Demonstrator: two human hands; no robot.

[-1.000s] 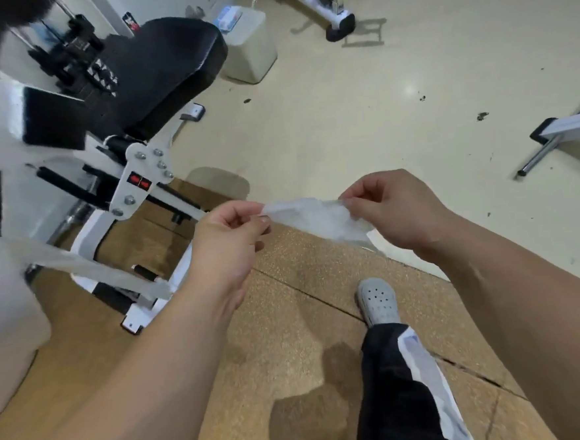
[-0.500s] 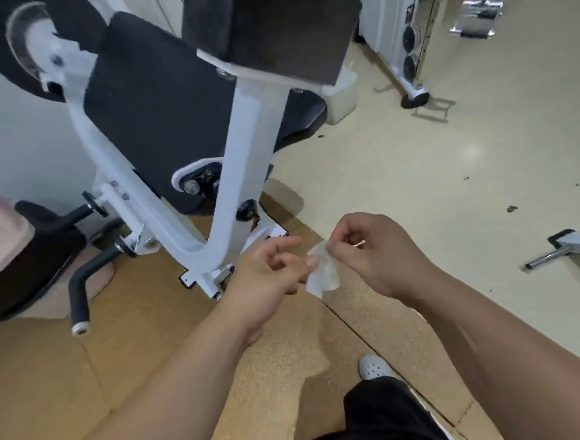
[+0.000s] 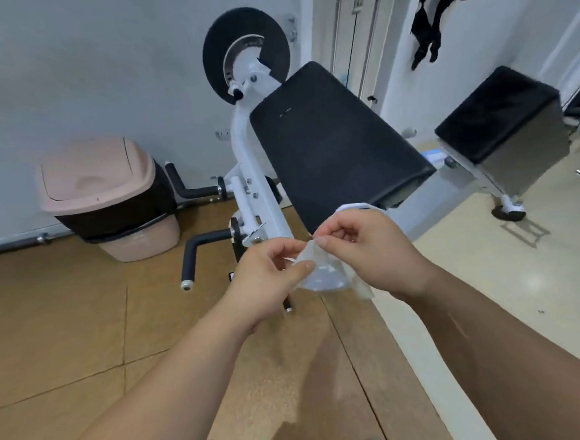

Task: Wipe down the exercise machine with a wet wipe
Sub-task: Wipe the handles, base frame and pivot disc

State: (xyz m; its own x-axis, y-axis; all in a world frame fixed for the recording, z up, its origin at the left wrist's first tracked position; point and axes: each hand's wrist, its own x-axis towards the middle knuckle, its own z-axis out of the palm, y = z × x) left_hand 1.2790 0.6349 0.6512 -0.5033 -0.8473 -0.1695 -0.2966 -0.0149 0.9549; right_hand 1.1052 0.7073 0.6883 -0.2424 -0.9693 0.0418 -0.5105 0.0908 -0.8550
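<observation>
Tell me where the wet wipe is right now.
In the head view, the wet wipe hangs near the centre, pinched between the left hand and the right hand, just below the near edge of the machine's black pad.

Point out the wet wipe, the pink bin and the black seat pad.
wet wipe (image 3: pixel 325 275): head view, its hanging middle.
pink bin (image 3: pixel 96 175): head view, its lid.
black seat pad (image 3: pixel 331 141): head view, its centre.

Thin white wet wipe (image 3: pixel 323 274), crumpled, hangs in mid-air before the exercise machine (image 3: pixel 331 138). Machine: white frame, black tilted pad, standing by wall.
</observation>
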